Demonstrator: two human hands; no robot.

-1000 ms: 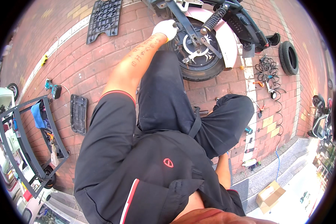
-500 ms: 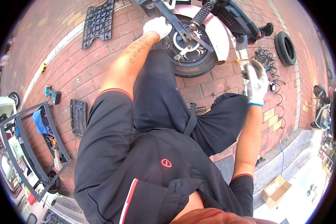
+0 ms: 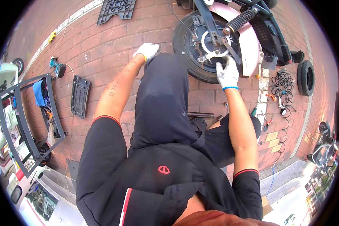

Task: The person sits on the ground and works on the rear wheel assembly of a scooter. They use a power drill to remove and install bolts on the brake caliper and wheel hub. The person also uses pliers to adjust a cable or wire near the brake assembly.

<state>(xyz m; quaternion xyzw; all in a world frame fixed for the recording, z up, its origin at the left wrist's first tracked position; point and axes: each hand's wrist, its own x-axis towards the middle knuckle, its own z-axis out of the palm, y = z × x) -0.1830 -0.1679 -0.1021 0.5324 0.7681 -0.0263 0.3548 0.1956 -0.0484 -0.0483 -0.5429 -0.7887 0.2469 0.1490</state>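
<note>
1. At left, a teal cordless drill [image 3: 57, 67] and a ribbed black panel [image 3: 81, 96] lie on the brick paving [image 3: 113, 45].

2. The gloved left hand [image 3: 147, 51] is just beside the raised knee [image 3: 164, 83]. A small dark object [image 3: 159, 49] shows at its fingertips (held or merely behind them, I cannot tell), so its grip stays uncertain. That hand would best stay clear of the tyre's edge.

3. The wheel [image 3: 207, 45] is at the far middle, partly under a pink fender [image 3: 251, 49]. A metal linkage [image 3: 210, 56] crosses its hub.

4. The gloved right hand [image 3: 228, 75], well apart from the left, is at the wheel's near side with thumb and fingers spread. A light, steady touch seems wise here, with fingertips out of the linkage's pinch points.

5. Hard to make out: the dark panel [image 3: 116, 9] at far left is cut off by the upper edge; the fender hides part of the tyre; whether the right fingertips touch metal is unclear.
</note>
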